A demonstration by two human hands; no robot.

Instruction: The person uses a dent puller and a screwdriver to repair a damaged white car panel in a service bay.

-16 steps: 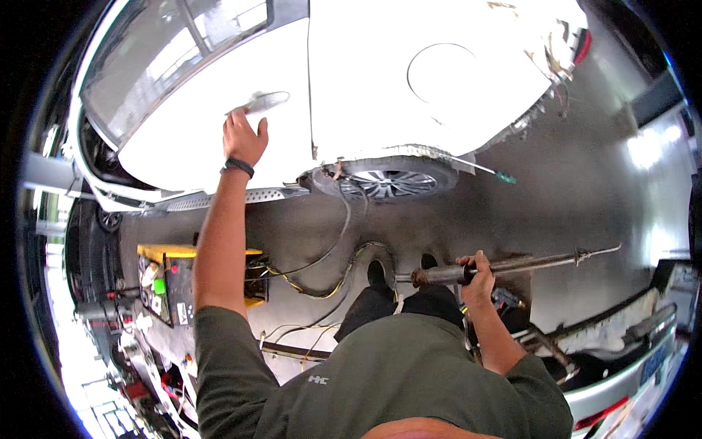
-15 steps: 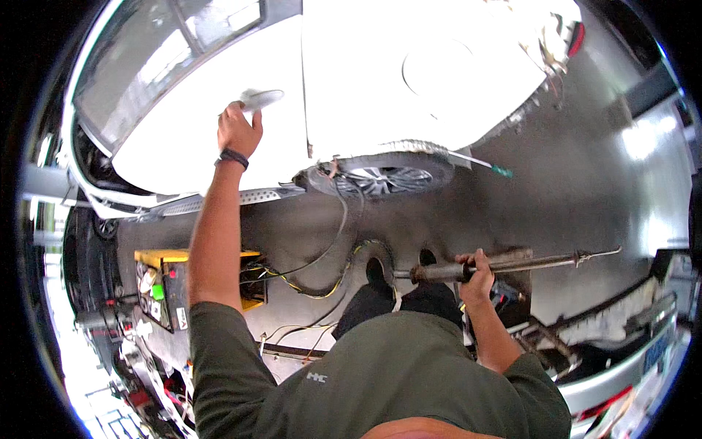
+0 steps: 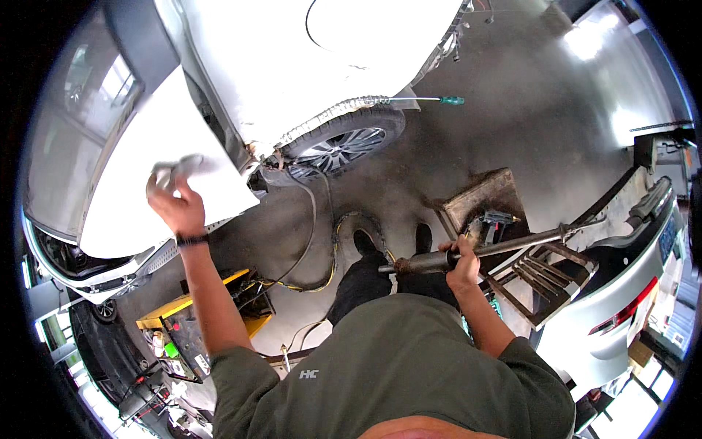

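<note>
Head view: outstretched left hand grips the door handle, low right hand a metal tool.

Count from where I'm standing: 2 bare hands, 1 left hand and 1 right hand. 1 long steel rod tool with a thick rusty cylinder. 1 blurred grey door handle. 1 white-panelled car, 1 multi-spoke alloy wheel showing on it. 1 green-handled screwdriver. 1 yellow-edged black cart. 2 dark shoes. Left-edge clutter: too small to count.
</note>
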